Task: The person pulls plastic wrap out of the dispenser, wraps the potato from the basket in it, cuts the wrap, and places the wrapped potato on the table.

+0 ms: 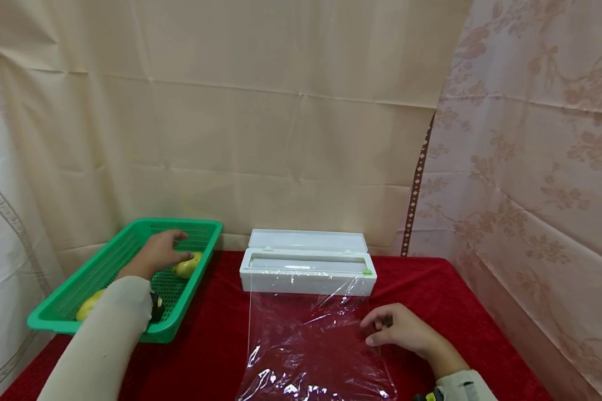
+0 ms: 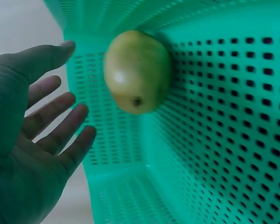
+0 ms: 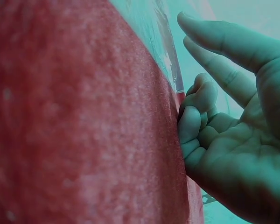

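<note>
My left hand [image 1: 158,253] reaches over the green plastic basket [image 1: 55,312], fingers spread and holding nothing. Just beyond its fingertips lies a yellow-green oval fruit [image 1: 187,268], possibly a mango; the left wrist view shows this fruit [image 2: 137,70] against the basket wall, with a gap to the fingers. Another yellow fruit [image 1: 87,305] is partly hidden by my left sleeve. A sheet of clear cling film [image 1: 311,345] stretches from the white dispenser [image 1: 246,281] toward me. Beside the film's right edge, my right hand [image 1: 403,331] rests low over the cloth, fingers loosely bent and empty.
The dispenser's lid [image 1: 308,240] is raised at the back, and a small green slider [image 1: 367,272] sits at its right end. A red cloth [image 1: 431,284] covers the table. Beige curtains [image 1: 281,139] hang close behind, with a patterned one [image 1: 542,195] on the right.
</note>
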Demonstrator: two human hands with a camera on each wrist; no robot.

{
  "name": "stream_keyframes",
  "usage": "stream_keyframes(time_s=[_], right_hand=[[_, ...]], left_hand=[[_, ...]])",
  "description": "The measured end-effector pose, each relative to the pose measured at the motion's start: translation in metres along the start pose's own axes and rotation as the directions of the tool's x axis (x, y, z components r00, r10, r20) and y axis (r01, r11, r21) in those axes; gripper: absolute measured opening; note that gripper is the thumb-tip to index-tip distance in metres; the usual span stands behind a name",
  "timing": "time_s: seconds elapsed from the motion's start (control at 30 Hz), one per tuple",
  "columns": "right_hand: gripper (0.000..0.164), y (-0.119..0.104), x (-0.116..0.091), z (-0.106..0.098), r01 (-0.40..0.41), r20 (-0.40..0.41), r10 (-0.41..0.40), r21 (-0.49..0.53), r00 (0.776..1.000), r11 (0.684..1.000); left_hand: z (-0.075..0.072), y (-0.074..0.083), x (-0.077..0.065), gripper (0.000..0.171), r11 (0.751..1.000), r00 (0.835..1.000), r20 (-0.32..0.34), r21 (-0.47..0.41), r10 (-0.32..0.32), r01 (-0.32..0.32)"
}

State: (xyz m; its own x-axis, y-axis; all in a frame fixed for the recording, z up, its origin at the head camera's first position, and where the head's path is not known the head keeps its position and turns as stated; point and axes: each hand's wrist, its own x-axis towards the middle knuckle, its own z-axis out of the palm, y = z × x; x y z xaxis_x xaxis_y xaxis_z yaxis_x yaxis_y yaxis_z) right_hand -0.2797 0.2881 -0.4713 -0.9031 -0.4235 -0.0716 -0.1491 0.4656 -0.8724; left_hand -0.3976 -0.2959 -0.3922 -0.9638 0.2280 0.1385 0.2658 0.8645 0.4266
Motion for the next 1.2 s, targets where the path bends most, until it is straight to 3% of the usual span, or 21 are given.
stream_keyframes(time_s=[0.2, 0.4, 0.7, 0.97, 1.2], right_hand=[[0.029, 0.001, 0.002, 0.001, 0.016, 0.0, -0.016, -0.013, 1.0, 1.0], [0.029, -0.001, 0.002, 0.002, 0.008, 0.001, -0.008, -0.009, 1.0, 1.0], [0.029, -0.002, 0.004, 0.002, -0.017, -0.007, 0.017, -0.08, 1.0, 0.997], [0.026, 0.0, 0.005, 0.007, 0.01, -0.005, -0.011, -0.154, 1.0, 0.988], [0.026, 0.0, 0.006, 0.01, 0.013, -0.009, -0.014, -0.132, 1.0, 0.991]], left_hand=[[0.008, -0.009, 0.003, 0.075, 0.999, 0.997, 0.075, 0.038, -0.025, 0.022], [0.013, -0.022, 0.003, 0.087, 0.996, 0.983, 0.166, 0.03, -0.083, 0.079], [0.013, -0.025, 0.004, 0.071, 0.999, 0.977, 0.208, 0.024, -0.05, 0.046], [0.014, -0.025, 0.007, 0.068, 0.997, 0.971, 0.228, -0.007, -0.068, 0.072], [0.014, -0.022, 0.008, 0.063, 0.984, 0.965, 0.238, -0.108, -0.11, 0.139]])
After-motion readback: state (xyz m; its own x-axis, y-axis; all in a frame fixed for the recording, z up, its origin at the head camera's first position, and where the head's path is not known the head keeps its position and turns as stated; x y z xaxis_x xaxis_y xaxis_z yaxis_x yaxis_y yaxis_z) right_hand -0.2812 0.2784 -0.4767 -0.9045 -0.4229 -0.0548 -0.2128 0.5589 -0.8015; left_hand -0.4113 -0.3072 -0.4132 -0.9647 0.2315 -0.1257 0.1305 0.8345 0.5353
